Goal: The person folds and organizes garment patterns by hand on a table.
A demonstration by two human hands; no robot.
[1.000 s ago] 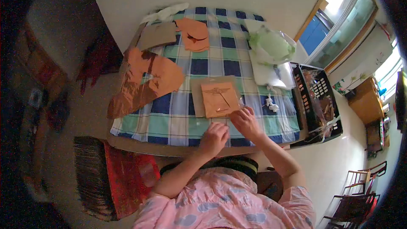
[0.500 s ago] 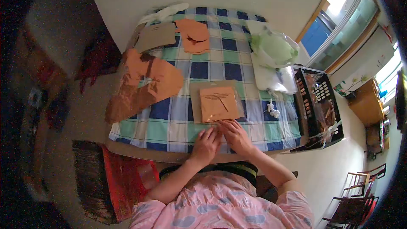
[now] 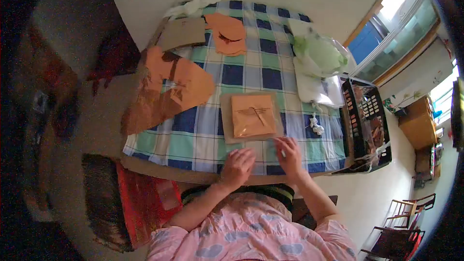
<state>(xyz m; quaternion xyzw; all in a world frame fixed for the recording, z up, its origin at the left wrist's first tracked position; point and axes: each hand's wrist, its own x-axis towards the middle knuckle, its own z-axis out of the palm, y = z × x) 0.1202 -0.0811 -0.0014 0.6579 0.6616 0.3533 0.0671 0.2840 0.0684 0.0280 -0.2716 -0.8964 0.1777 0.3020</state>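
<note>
A clear plastic bag (image 3: 227, 124) holding a flat orange piece (image 3: 253, 124) with dark printed lines lies on the checked cloth in front of me. My left hand (image 3: 238, 166) rests near the table's front edge, below the bag, with its fingers loosely bent and nothing seen in them. Over at the bag's lower right corner, my right hand (image 3: 289, 158) has its fingers apart, the fingertips right beside the bag's edge. A bare strip of cloth shows between the two hands.
Large orange sheets (image 3: 188, 87) spread at the left, near a grey-brown board (image 3: 182, 34) and another orange piece (image 3: 227, 31). At the right are a pale green plastic bag (image 3: 319, 55), a crumpled white bit (image 3: 316, 124) and a black crate (image 3: 353, 116).
My hands have come apart: the right one moved right, the left slightly down. The bagged piece now lies flat and clear of my fingers. The view shifted slightly.
</note>
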